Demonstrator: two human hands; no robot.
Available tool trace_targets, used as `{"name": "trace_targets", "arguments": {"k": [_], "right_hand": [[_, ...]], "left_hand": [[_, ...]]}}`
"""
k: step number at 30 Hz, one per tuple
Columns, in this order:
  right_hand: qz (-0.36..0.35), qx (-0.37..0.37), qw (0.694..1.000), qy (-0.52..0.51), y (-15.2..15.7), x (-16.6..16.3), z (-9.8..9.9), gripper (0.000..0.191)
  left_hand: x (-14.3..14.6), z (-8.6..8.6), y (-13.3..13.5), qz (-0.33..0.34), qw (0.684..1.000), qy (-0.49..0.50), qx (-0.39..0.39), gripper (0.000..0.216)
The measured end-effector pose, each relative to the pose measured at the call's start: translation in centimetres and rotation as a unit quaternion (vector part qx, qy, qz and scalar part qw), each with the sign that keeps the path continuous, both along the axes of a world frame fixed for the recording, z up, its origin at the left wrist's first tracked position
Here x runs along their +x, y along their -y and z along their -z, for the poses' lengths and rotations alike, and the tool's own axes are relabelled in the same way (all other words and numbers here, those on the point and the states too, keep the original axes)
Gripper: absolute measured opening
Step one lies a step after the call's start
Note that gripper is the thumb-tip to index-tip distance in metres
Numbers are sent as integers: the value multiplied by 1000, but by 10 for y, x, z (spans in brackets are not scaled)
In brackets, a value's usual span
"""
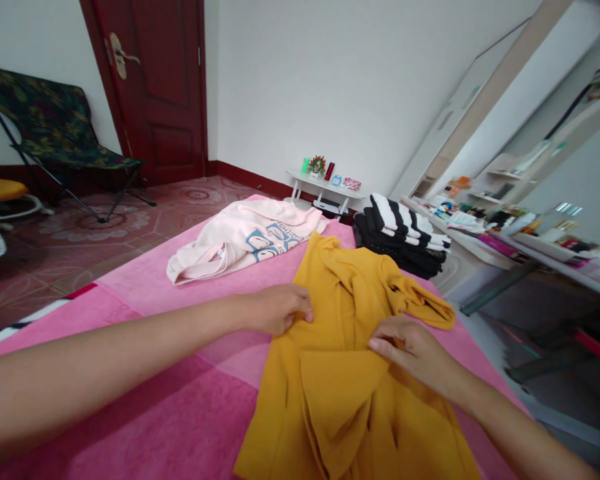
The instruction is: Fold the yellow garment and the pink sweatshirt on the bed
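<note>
A mustard-yellow garment (350, 393), perhaps a dress or long top, lies spread on the pink bed cover (180, 400). Its sleeve (425, 303) reaches out to the far right, and a flap of cloth is folded over at the near middle. My left hand (283, 310) has its fingers closed on the left edge of the garment. On the other side, my right hand (415, 347) pinches the cloth beside the folded flap. Just beyond my left hand lies a pale pink top (240, 237) with blue printed figures and lettering.
A stack of folded black and striped clothes (400, 233) sits at the bed's far right corner. Along the right side stands a cluttered dressing table (480, 230). A low white shelf (325, 183) is past the bed, and a folding chair (55, 127) stands near the door (155, 87).
</note>
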State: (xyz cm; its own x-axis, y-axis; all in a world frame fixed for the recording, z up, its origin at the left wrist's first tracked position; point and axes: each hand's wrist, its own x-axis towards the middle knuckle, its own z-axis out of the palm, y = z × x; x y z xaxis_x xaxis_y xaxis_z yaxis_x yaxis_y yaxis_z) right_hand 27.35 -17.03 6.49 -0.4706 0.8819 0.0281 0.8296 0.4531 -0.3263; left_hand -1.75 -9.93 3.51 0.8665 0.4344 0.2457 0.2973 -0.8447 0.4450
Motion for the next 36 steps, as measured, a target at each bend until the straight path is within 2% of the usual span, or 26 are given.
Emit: {"name": "trace_targets", "arguments": {"k": [2,4,7,9,10,12,16,19,22,23,25,26,28,29,31,32,34,36], "right_hand": [[-16,3,999,-48,10,-12,-2,19],[-41,5,995,-87,23,-26,-3,20],[-78,-33,991,-104,45,-48,-3,45],[-102,-68,989,-82,59,-61,-1,66],[-112,-80,988,-65,64,-66,0,71],[-119,-92,988,-42,70,-75,5,62],[-99,-81,990,-56,66,-88,11,14],[-104,-90,985,-101,64,-91,8,7],[-121,-163,964,-173,65,-90,4,11],[-116,-184,955,-200,63,-88,3,13],[-86,-183,947,-251,53,-81,1,20],[-59,-159,948,-269,45,-76,1,23],[9,-85,957,-279,26,-63,4,22],[50,-58,959,-274,17,-55,6,18],[117,-48,959,-255,3,-39,12,10],[135,-61,959,-241,0,-31,14,18],[124,-100,967,-197,1,-19,17,38],[77,-132,976,-156,10,-13,16,47]], "left_hand": [[-14,-9,12,-2,1000,-12,-8,46],[-24,-17,26,2,1000,-18,-20,45],[-33,-27,53,20,998,-20,-48,38],[-37,-32,72,40,997,-27,-64,28],[-38,-33,80,51,996,-35,-68,26],[-39,-32,90,70,994,-53,-68,22],[-38,-30,93,82,990,-90,-68,10],[-39,-41,88,88,981,-140,-98,11],[-35,-55,76,105,954,-206,-189,3],[-31,-58,69,107,946,-215,-219,6],[-17,-58,48,80,952,-186,-230,12],[-7,-55,34,42,966,-152,-203,15],[16,-43,3,-54,990,-69,-107,23],[28,-35,-14,-101,992,-32,-61,28],[51,-14,-44,-156,987,20,-11,42],[60,-3,-56,-184,982,28,-3,48],[75,18,-73,-232,972,18,12,55],[82,34,-80,-263,964,0,45,56]]}}
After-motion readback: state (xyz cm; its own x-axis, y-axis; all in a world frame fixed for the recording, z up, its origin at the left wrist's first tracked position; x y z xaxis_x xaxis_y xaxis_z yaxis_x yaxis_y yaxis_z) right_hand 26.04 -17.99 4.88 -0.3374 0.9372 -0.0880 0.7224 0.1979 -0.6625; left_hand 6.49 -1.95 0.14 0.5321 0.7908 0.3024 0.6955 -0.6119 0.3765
